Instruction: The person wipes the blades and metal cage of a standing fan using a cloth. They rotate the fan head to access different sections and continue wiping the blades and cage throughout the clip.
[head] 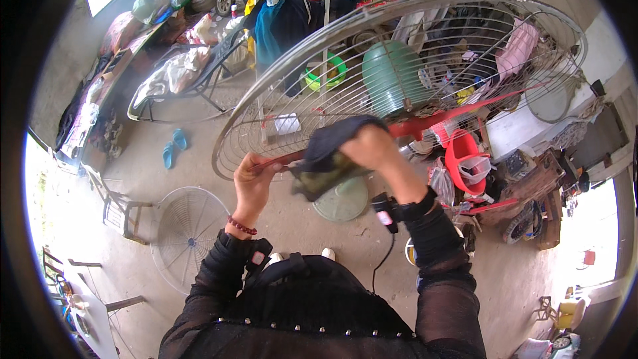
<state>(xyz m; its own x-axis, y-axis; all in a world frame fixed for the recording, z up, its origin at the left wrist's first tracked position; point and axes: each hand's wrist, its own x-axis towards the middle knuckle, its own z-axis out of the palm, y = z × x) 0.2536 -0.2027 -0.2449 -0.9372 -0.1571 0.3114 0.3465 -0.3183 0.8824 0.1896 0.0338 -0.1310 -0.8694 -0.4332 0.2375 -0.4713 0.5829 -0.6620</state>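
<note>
A large standing fan with a round wire rear guard [299,67] is tilted before me, its red fan blades [448,114] exposed. My left hand [253,179] pinches the end of one red blade between thumb and fingers. In my right hand [371,148] is a dark cloth [324,142], pressed around the blade near the fan's middle. Motion blurs the cloth and that hand, and the cloth hides the hub. Below them the fan's round base [344,202] rests on the floor.
A detached wire fan guard [192,244] lies on the floor at left, near a wooden chair [124,212]. Blue slippers [174,147] and a folding lounge chair [199,80] are farther off. A green barrel [391,77] and red plastic basin [463,159] stand beyond the fan.
</note>
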